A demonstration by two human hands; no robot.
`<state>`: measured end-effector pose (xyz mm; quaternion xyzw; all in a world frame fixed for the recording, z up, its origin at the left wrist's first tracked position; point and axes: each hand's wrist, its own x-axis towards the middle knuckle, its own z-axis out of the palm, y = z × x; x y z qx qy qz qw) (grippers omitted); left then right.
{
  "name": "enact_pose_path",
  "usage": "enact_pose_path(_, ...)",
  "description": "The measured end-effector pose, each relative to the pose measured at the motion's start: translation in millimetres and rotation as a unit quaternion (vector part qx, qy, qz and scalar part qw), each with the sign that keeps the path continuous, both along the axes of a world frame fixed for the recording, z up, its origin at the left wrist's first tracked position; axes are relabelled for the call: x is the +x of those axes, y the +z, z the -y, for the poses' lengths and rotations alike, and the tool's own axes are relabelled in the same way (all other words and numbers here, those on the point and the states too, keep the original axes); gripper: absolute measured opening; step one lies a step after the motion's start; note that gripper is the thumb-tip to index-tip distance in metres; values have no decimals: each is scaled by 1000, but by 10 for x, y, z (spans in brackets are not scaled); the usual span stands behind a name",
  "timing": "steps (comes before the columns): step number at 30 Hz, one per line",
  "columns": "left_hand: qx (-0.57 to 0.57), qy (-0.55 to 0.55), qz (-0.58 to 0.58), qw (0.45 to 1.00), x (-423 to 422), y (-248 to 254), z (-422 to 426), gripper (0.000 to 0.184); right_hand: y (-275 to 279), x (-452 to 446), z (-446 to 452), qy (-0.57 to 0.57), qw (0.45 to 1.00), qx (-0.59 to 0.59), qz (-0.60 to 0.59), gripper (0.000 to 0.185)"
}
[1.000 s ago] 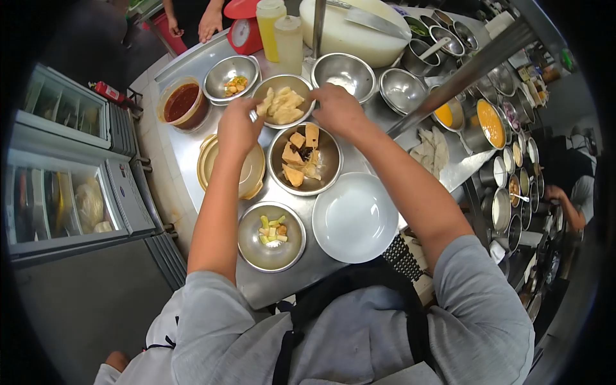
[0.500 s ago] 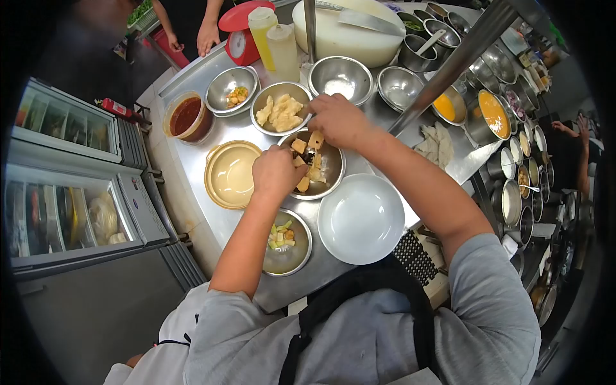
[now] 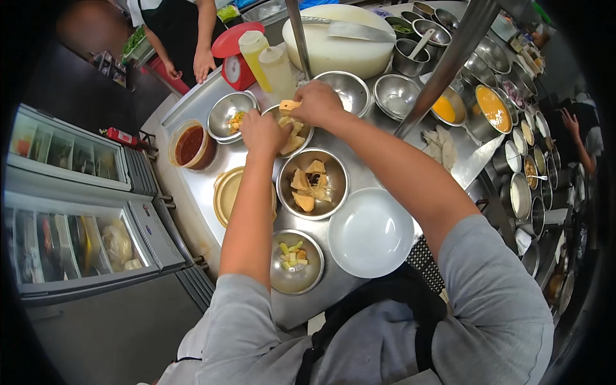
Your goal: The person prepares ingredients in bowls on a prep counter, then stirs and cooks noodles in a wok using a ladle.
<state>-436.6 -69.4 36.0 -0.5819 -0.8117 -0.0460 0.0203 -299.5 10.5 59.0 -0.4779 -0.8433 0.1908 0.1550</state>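
Between the fingers of my right hand (image 3: 319, 104) is an orange-brown tofu piece (image 3: 290, 104), held over the far edge of the bowl of pale pieces (image 3: 296, 142). My left hand (image 3: 264, 133) is at that bowl's left side, its fingers bent and closed; what they hold, if anything, is hidden. Nearer to me, a steel bowl (image 3: 314, 212) contains several tofu pieces (image 3: 303, 181) and dark strips. A bowl of chopped green and white pieces (image 3: 294, 255) stands below it, beside a white plate (image 3: 371, 232). My left forearm partly covers a tan clay pot (image 3: 224, 196).
Red sauce fills a tub (image 3: 191, 146) at the left. Behind are a small bowl (image 3: 232, 115), a red scale (image 3: 237, 67), bottles (image 3: 277, 72) and a cleaver (image 3: 360, 31) on a white block. A metal post (image 3: 443, 70) slants at the right. Another person's hand (image 3: 204, 63) rests on the table edge.
My right hand has lifted a tofu piece out of the tofu bowl. My left hand has moved away from that bowl to the pale pieces. The view has shifted.
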Motion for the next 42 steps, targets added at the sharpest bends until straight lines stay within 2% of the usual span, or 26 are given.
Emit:
enact_pose_path(2, -15, -4, 12, 1000, 15, -67, -86, 46, -28, -106, -14, -13, 1000, -14, 15, 32)
enact_pose_path(4, -34, -4, 27, 999, 11, -143, -95, 47, -110, -157, 10, -56, 998, 17, -25, 29)
enact_pose_path(5, -14, -9, 15, 1000, 3, -124, -55, 47, -172, -149, 16, -56, 998, 11, -24, 29)
enact_pose_path(6, 7, -16, 2, 1000, -6, -100, -14, 47, -227, -131, 16, -51, 997, 61, -7, 27)
enact_pose_path(7, 59, -38, -28, 997, -28, -72, 66, 37, -281, -103, 26, -45, 993, 112, 10, 26)
enact_pose_path(8, 54, -39, -27, 997, -58, -19, 175, 37, -317, -44, 43, -46, 993, 107, 11, 26)
enact_pose_path(10, 41, -162, 85, 982, -112, 89, 397, 32, -319, 144, 31, 141, 990, 2, 33, 22)
enact_pose_path(11, -1, -198, 105, 975, -62, 120, 544, 27, -280, 252, 88, 142, 989, 0, 33, 22)
enact_pose_path(12, -42, -233, 124, 964, 23, 154, 706, 22, -214, 381, 210, 246, 964, 45, 91, 21)
enact_pose_path(13, -60, -213, 119, 968, 160, 216, 880, 21, -174, 483, 338, 346, 923, 88, 146, 21)
enact_pose_path(15, -74, -193, 111, 972, 382, 201, 1106, 20, -267, 584, 497, 357, 917, 120, 132, 19)
enact_pose_path(18, -15, -146, 65, 987, 491, 5, 1176, 28, -416, 636, 585, 357, 918, 162, 62, 14)
enact_pose_path(21, -47, -125, 71, 989, 494, -3, 1200, 29, -417, 641, 606, 376, 911, 163, 46, 13)
enact_pose_path(24, -13, -87, 65, 994, 415, 174, 1187, 28, -265, 675, 562, 363, 918, 149, 55, 11)
enact_pose_path(26, -49, -24, 193, 980, 297, 402, 1140, 30, -145, 697, 550, 311, 948, 60, 21, 11)
enact_pose_path(27, -52, 4, 240, 969, 187, 433, 1110, 31, -71, 712, 532, 287, 958, 12, 28, 18)
enact_pose_path(28, -50, 4, 239, 970, 59, 446, 1076, 31, -58, 689, 518, 287, 957, 15, 28, 18)
enact_pose_path(30, 44, 7, 316, 948, -157, 450, 975, 31, -47, 641, 469, 174, 980, -71, -71, 24)
enact_pose_path(31, 45, 7, 316, 948, -221, 441, 868, 31, -54, 595, 442, 175, 980, -70, -71, 24)
enact_pose_path(33, 118, 17, 208, 971, -331, 412, 578, 33, -113, 447, 370, 80, 989, -61, -112, 27)
enact_pose_path(34, 135, 18, 199, 970, -356, 364, 435, 33, -161, 379, 345, 82, 988, -61, -112, 27)
enact_pose_path(37, 143, 10, 204, 968, -533, -55, -49, 33, -270, 187, 229, 39, 995, -39, -77, 30)
enact_pose_path(39, 126, 2, 223, 967, -523, -181, -50, 33, -233, 141, 210, -42, 991, -119, 37, 31)
enact_pose_path(40, 132, -12, 209, 969, -535, -239, -43, 32, -240, 194, 255, -42, 991, -123, 42, 31)
enact_pose_path(42, 137, -23, 195, 971, -479, -93, 40, 32, -148, 348, 405, -5, 997, 53, 52, 25)
